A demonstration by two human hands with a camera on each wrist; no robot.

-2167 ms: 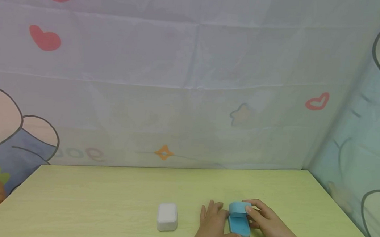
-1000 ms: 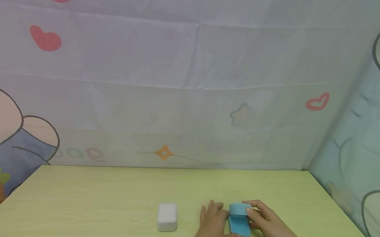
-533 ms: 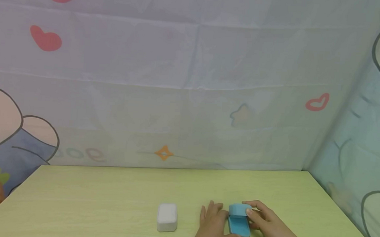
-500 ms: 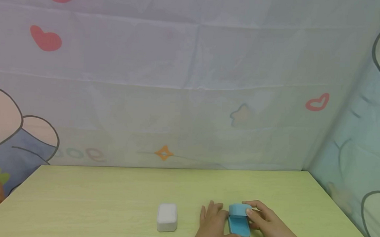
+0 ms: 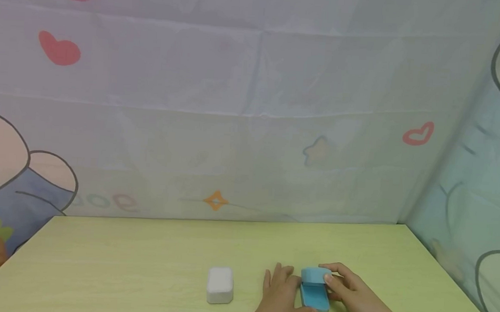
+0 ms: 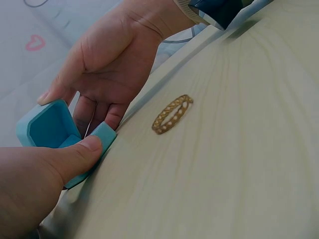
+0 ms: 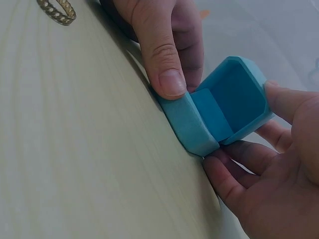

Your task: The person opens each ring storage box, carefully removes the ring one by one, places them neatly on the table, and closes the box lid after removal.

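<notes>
A light blue ring box (image 5: 315, 298) sits on the table with its lid raised. In the left wrist view its hollow lid (image 6: 50, 124) faces the camera. My left hand (image 5: 277, 301) holds the base, thumb on the front edge and index finger at the left side. My right hand (image 5: 355, 296) grips the lid, thumb on its right edge and other fingers behind and beside the box. A gold chain-link ring (image 6: 172, 114) lies on the table near the box; the right wrist view catches the same ring (image 7: 59, 11) at its top edge. The head view does not include it.
A small white box (image 5: 220, 285) with rounded corners stands left of my left hand. The pale wooden table (image 5: 141, 254) ends at a printed cloth backdrop (image 5: 253, 103), with another cloth side at the right.
</notes>
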